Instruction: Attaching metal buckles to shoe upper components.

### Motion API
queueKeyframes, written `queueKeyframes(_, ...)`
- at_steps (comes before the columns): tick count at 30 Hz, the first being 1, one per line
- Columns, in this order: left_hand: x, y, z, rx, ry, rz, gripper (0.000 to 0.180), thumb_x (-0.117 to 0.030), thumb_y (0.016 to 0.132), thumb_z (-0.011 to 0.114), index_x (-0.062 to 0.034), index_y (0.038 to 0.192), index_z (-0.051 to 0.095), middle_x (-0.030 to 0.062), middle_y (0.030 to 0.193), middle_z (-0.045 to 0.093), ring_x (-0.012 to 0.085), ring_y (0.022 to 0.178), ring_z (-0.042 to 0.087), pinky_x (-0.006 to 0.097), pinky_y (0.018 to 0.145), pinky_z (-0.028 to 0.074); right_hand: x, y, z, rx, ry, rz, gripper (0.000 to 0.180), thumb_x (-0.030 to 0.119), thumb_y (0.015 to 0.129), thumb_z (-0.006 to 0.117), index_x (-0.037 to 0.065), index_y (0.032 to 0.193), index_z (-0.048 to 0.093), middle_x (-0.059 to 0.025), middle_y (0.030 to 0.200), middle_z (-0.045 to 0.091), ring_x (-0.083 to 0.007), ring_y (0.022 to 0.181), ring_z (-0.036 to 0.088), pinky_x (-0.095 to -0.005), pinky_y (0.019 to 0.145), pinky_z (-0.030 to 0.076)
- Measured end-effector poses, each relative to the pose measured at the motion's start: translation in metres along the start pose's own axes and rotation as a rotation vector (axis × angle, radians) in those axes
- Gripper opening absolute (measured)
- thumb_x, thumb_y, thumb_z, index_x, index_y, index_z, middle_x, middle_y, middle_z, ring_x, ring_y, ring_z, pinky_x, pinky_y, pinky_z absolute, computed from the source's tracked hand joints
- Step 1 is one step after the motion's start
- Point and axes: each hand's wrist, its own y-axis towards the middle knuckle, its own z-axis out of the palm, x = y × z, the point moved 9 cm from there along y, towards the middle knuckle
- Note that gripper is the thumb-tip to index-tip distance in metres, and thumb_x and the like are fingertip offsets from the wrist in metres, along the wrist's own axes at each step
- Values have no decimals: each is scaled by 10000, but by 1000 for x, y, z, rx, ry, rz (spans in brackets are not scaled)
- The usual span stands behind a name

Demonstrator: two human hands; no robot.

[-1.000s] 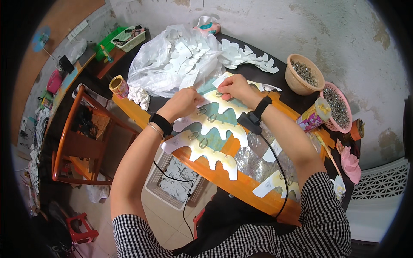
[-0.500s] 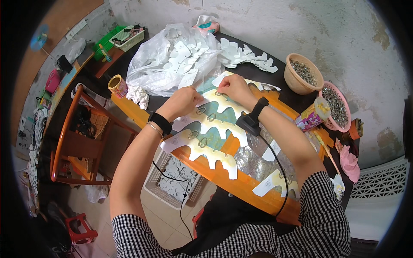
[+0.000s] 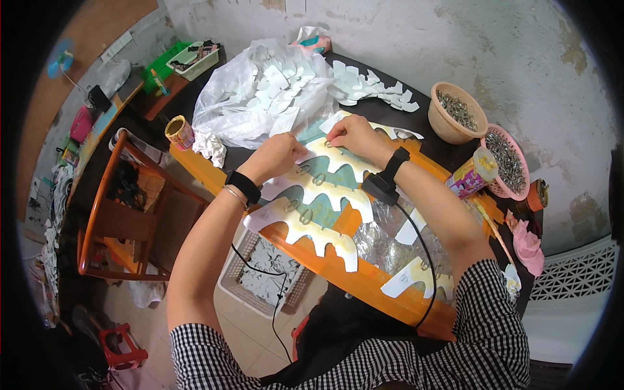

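My right hand (image 3: 357, 138) pinches a metal ring (image 3: 327, 144) over the far scalloped white piece (image 3: 338, 160), which has a yellow, glue-like coating. Beside that piece's left end, my left hand (image 3: 281, 156) is closed with fingers curled under; what it holds, if anything, is hidden. Closer to me lie a middle scalloped piece (image 3: 344, 195) and a near scalloped piece (image 3: 312, 237), both with yellow coating and a pair of metal rings on them. Another coated piece with rings (image 3: 416, 276) rests at the lower right, by my right forearm.
A clear plastic bag of white pieces (image 3: 273, 84) stands at the back. On the right are a beige bowl (image 3: 455, 133) and a pink basket (image 3: 510, 166) of metal parts, a glue-smeared tub (image 3: 471, 175) and a brush (image 3: 494, 227). A cable (image 3: 422, 240) hangs from my right wrist device.
My right hand has shifted very slightly, with the ring still between its fingertips over the far piece. My left hand stays almost in place.
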Motion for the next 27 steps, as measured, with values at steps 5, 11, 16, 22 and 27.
queueKeyframes(5,5,0,2,153,-70,-144,302,-50,880,559,-38,1151,694,128,1075,651,193,777,656,303,683,515,4,1,0,-2,13,-20,141,43,715,765,8,850,744,-124,778,717,-216,712,681,-316,688,523)
queueKeyframes(11,-9,-15,-10,41,-1068,-279,590,-388,1031,480,-116,1517,284,59,1192,586,56,706,517,200,615,433,64,-13,-23,-67,240,-52,142,149,807,743,34,890,747,-54,765,708,-109,622,607,-264,599,490)
queueKeyframes(16,-31,-13,6,209,-1247,-170,530,-461,1032,413,-69,1389,420,19,1002,558,58,725,492,191,613,400,100,-24,13,251,468,-52,116,137,855,720,27,891,716,-16,742,686,-50,560,538,-204,517,427)
queueKeyframes(22,-38,-16,17,288,-1245,-176,448,-454,1034,416,-52,1180,550,-5,947,551,52,745,477,190,642,398,90,-30,9,281,527,28,92,40,853,695,13,941,697,-38,763,695,-54,615,594,-197,540,469)
queueKeyframes(27,-36,-18,19,261,-1290,-220,432,-440,1031,443,-46,1162,563,-15,933,555,47,758,495,203,653,421,92,-34,6,331,503,46,141,58,875,666,14,1008,645,-44,883,698,-70,706,638,-205,627,527)
